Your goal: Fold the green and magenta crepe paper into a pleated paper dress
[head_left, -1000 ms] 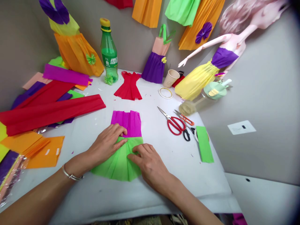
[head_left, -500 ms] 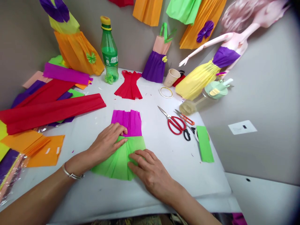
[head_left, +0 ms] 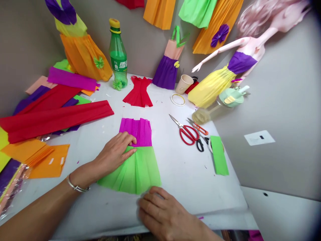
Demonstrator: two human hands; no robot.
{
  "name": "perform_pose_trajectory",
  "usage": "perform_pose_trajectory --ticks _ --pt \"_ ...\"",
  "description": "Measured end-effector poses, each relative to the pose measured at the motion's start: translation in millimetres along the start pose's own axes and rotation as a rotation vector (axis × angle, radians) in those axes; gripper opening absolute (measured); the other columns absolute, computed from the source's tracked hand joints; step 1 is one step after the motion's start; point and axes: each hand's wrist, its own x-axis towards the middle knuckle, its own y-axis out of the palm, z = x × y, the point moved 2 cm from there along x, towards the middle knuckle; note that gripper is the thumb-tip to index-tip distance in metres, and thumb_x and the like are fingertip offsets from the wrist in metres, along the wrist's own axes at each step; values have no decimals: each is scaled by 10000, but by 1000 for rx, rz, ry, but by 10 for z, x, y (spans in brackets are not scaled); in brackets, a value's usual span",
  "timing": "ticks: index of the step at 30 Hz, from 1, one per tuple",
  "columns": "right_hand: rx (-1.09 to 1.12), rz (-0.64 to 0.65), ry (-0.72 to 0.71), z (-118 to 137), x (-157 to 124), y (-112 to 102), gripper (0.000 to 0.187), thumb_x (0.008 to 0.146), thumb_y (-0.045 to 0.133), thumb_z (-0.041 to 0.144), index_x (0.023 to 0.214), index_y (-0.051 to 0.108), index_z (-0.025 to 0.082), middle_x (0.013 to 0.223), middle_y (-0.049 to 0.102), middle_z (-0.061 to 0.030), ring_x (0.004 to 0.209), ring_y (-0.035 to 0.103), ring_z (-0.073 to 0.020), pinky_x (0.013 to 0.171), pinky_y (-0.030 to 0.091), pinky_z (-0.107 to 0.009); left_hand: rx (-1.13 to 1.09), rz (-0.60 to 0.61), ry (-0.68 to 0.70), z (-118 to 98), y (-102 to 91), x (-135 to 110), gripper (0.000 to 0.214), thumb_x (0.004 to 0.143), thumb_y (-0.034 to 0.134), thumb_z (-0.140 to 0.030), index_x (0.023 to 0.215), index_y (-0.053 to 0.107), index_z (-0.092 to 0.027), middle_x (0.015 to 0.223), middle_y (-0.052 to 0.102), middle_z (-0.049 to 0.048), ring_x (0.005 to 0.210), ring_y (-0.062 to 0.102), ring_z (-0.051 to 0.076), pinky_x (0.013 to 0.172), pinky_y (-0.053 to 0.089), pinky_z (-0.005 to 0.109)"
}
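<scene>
A crepe paper dress with a magenta top (head_left: 143, 132) and a pleated green skirt (head_left: 135, 174) lies flat on the table. My left hand (head_left: 116, 147) rests over the seam between the two colours, thumb and fingers apart, pressing on the paper. Just below the skirt's lower right hem is my right hand (head_left: 168, 212), palm down on the table with loosely bent fingers; their tips are slightly blurred, and I see nothing held in them. Beyond the dress is a small red paper dress (head_left: 138, 92).
Red-handled scissors (head_left: 187, 132), orange snips (head_left: 200, 128) and a folded green paper strip (head_left: 219, 155) lie at right. Red crepe paper (head_left: 60, 120) and other coloured sheets are piled at left. A green bottle (head_left: 118, 58), a paper cup (head_left: 184, 83) and a doll (head_left: 242, 62) stand behind.
My right hand has slid off the green skirt, down and toward me, uncovering its right side, which now spreads wider. My left hand stays in place.
</scene>
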Motion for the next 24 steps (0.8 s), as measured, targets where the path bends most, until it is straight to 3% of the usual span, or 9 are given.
perform_pose_trajectory --ticks 4,7,9,12,14,18,24 --pt "-54 -136 111 -191 168 -92 354 1009 369 64 1263 616 65 1202 708 -140 1139 614 -209 1052 483 -388 -4 -10 0 15 11 -9 117 1005 486 -331 1029 534 -227 956 563 25 892 533 234 804 443 374" --pt "-204 -91 204 -446 293 -22 384 1032 411 130 1386 542 65 1357 639 -168 1305 546 -243 1112 443 -445 -7 -18 0 23 24 -13 120 1006 482 -333 1031 538 -230 962 569 24 904 539 233 811 447 372" --pt "-306 -51 303 -618 311 51 410 1044 485 273 1385 549 55 1391 612 -195 1316 546 -292 1093 456 -507 -9 -22 -1 23 30 -13 116 1004 487 -331 1029 540 -231 967 574 25 911 542 234 814 448 375" --pt "-420 -60 427 -766 261 101 430 1036 516 320 1370 570 55 1413 592 -204 1323 548 -328 1069 471 -544 -15 -27 -5 12 34 -13 100 999 502 -321 1024 542 -233 970 579 23 909 546 231 815 451 373" --pt "-437 -79 431 -763 231 108 435 1039 507 310 1385 559 52 1431 577 -200 1362 516 -323 1084 466 -528 -20 -29 -11 3 32 -13 88 997 509 -313 1021 541 -235 966 577 20 905 545 228 812 453 369" --pt "-336 14 289 -674 238 159 572 1021 536 428 1454 484 58 1522 484 -176 1437 428 -300 1137 429 -519 -25 -29 -23 -3 34 -19 73 1001 509 -293 1028 539 -233 970 570 22 916 534 228 816 450 372" --pt "-431 -7 356 -631 230 83 716 971 601 485 1486 427 20 1543 432 -222 1460 389 -327 1132 434 -526 -20 -45 -23 -5 48 -32 50 984 531 -252 1030 528 -232 962 559 22 915 524 232 817 442 374"
